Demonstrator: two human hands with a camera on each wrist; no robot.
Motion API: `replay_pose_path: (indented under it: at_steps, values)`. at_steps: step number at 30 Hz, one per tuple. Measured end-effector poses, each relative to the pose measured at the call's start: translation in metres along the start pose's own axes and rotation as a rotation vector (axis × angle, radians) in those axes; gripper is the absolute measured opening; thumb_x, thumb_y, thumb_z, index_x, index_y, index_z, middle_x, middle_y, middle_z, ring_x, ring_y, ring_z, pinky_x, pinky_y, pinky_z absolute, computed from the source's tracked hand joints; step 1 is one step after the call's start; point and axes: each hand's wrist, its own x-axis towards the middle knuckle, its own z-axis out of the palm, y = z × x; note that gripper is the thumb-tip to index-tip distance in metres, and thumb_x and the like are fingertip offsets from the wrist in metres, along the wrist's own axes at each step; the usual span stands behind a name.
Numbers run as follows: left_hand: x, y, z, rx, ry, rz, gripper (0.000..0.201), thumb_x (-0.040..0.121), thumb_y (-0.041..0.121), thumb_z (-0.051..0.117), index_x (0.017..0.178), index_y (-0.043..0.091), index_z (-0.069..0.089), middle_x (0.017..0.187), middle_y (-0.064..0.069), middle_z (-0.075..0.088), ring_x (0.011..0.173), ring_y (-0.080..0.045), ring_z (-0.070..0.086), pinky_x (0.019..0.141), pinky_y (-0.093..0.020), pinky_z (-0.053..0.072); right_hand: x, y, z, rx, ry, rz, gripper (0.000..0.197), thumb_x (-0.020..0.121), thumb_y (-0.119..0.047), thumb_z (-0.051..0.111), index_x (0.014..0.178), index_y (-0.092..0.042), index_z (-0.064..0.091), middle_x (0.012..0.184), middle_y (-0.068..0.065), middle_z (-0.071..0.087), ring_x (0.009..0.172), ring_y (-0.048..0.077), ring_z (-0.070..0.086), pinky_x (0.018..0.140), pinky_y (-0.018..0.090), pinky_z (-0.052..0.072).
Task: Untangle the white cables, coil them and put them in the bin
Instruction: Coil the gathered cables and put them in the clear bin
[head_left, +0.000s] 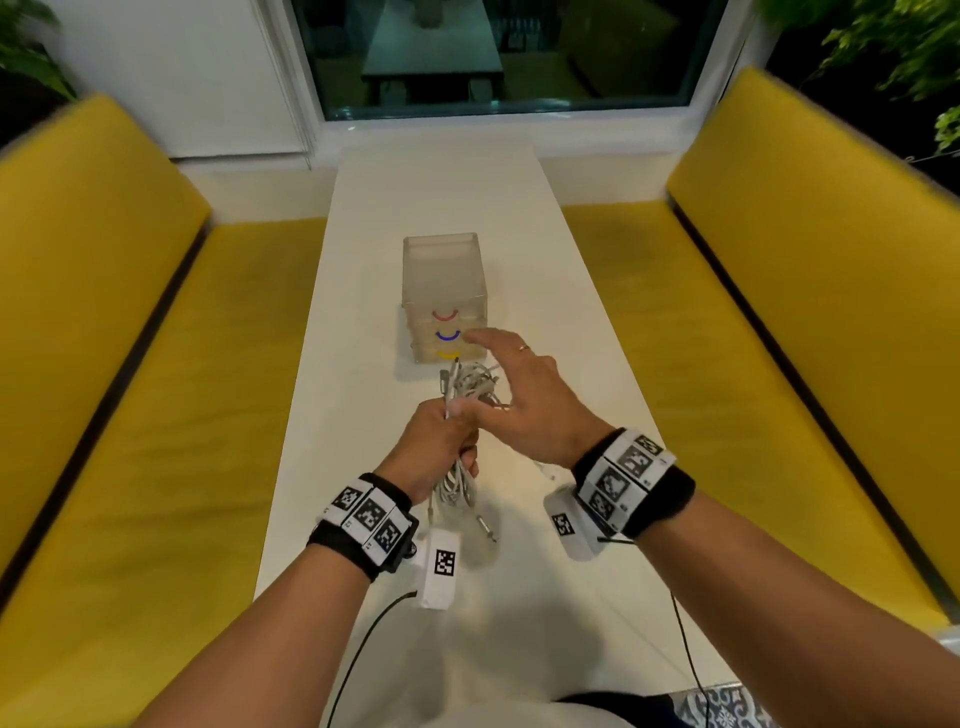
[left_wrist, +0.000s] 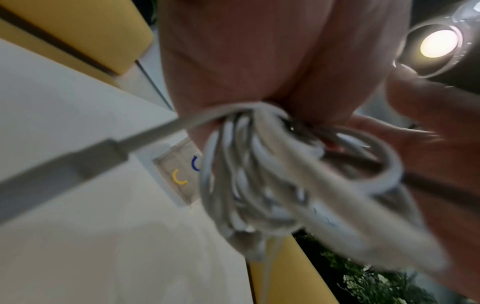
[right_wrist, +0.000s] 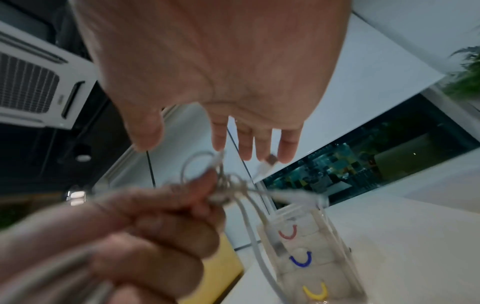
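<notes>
A tangled bundle of white cables (head_left: 467, 387) is held over the white table (head_left: 415, 197), just in front of the clear bin (head_left: 444, 275) with red, blue and yellow arcs on its near face. My left hand (head_left: 441, 447) grips the bundle in a fist; loops and plugs stick out above the fist and hang below it (head_left: 457, 491). My right hand (head_left: 511, 384) hovers over the tangle with straight, spread fingers (right_wrist: 259, 144) and holds nothing. In the left wrist view the cables (left_wrist: 259, 174) fill the middle, and one plug (left_wrist: 98, 158) juts left.
Yellow benches (head_left: 156, 364) (head_left: 779, 338) line both long sides of the narrow table. A dark window (head_left: 498, 52) is at the far end. Black wrist-camera leads (head_left: 363, 644) trail over the table's near edge.
</notes>
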Motion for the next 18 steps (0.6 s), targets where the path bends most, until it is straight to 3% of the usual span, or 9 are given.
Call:
replay_pose_path:
  at_steps: [3, 5, 7, 8, 9, 11, 14, 18]
  values:
    - [0.0, 0.007, 0.004, 0.055, -0.031, 0.009, 0.036, 0.102, 0.009, 0.05, 0.073, 0.018, 0.067, 0.049, 0.001, 0.035, 0.04, -0.017, 0.039, 0.052, -0.034, 0.047, 0.008, 0.01, 0.011, 0.167, -0.118, 0.158, 0.075, 0.076, -0.07, 0.068, 0.14, -0.042, 0.041, 0.134, -0.011, 0.06, 0.12, 0.012, 0.059, 0.107, 0.041, 0.043]
    - [0.0, 0.006, 0.002, 0.064, 0.007, 0.012, 0.029, 0.103, 0.011, 0.052, 0.079, 0.012, 0.067, 0.048, 0.0, 0.041, 0.04, -0.017, 0.044, 0.053, -0.036, 0.047, 0.007, 0.015, 0.019, 0.386, -0.095, 0.213, 0.066, 0.082, -0.058, 0.072, 0.137, -0.034, 0.047, 0.121, -0.007, 0.066, 0.107, 0.008, 0.065, 0.097, 0.035, 0.052]
    - [-0.001, 0.004, 0.0, 0.097, 0.051, 0.031, 0.023, 0.102, 0.017, 0.056, 0.086, 0.01, 0.071, 0.052, -0.003, 0.055, 0.044, -0.019, 0.053, 0.054, -0.036, 0.048, 0.001, 0.015, 0.03, 0.591, -0.072, 0.275, 0.052, 0.092, -0.037, 0.069, 0.138, -0.024, 0.048, 0.118, -0.003, 0.067, 0.099, 0.002, 0.066, 0.085, 0.027, 0.053]
    - [-0.001, 0.002, 0.001, 0.12, 0.074, 0.049, 0.02, 0.101, 0.02, 0.058, 0.09, 0.012, 0.073, 0.059, -0.003, 0.064, 0.05, -0.017, 0.06, 0.054, -0.034, 0.051, -0.003, 0.012, 0.036, 0.682, -0.07, 0.326, 0.048, 0.096, -0.034, 0.066, 0.139, -0.024, 0.047, 0.117, -0.002, 0.068, 0.098, 0.003, 0.066, 0.081, 0.026, 0.054]
    - [-0.001, 0.0, 0.002, 0.148, 0.1, 0.064, 0.018, 0.1, 0.023, 0.06, 0.093, 0.015, 0.075, 0.069, -0.002, 0.072, 0.059, -0.016, 0.067, 0.057, -0.033, 0.054, -0.006, 0.008, 0.044, 0.783, -0.074, 0.38, 0.045, 0.098, -0.035, 0.062, 0.139, -0.025, 0.046, 0.119, 0.001, 0.068, 0.101, 0.007, 0.066, 0.082, 0.03, 0.056]
    - [0.001, -0.003, 0.005, 0.247, 0.188, 0.091, 0.014, 0.098, 0.021, 0.061, 0.094, 0.015, 0.074, 0.082, -0.005, 0.076, 0.072, -0.018, 0.073, 0.061, -0.032, 0.058, -0.009, -0.001, 0.058, 1.015, -0.029, 0.477, 0.041, 0.102, -0.035, 0.053, 0.139, -0.018, 0.047, 0.124, 0.009, 0.067, 0.11, 0.018, 0.065, 0.094, 0.041, 0.055]
    - [0.002, -0.005, 0.007, 0.351, 0.351, 0.106, 0.017, 0.093, 0.023, 0.067, 0.088, 0.009, 0.06, 0.079, -0.009, 0.067, 0.067, -0.02, 0.065, 0.051, -0.026, 0.048, -0.004, -0.012, 0.062, 1.27, 0.109, 0.614, 0.041, 0.104, -0.024, 0.048, 0.135, 0.002, 0.052, 0.124, 0.022, 0.062, 0.113, 0.028, 0.061, 0.108, 0.047, 0.045]
    - [0.001, -0.003, -0.001, 0.372, 0.318, 0.105, 0.019, 0.093, 0.031, 0.07, 0.084, 0.015, 0.063, 0.077, -0.005, 0.068, 0.066, -0.014, 0.066, 0.054, -0.021, 0.047, -0.001, -0.016, 0.055, 1.353, 0.152, 0.664, 0.035, 0.101, -0.012, 0.047, 0.124, 0.012, 0.056, 0.119, 0.029, 0.064, 0.108, 0.034, 0.063, 0.094, 0.042, 0.053]
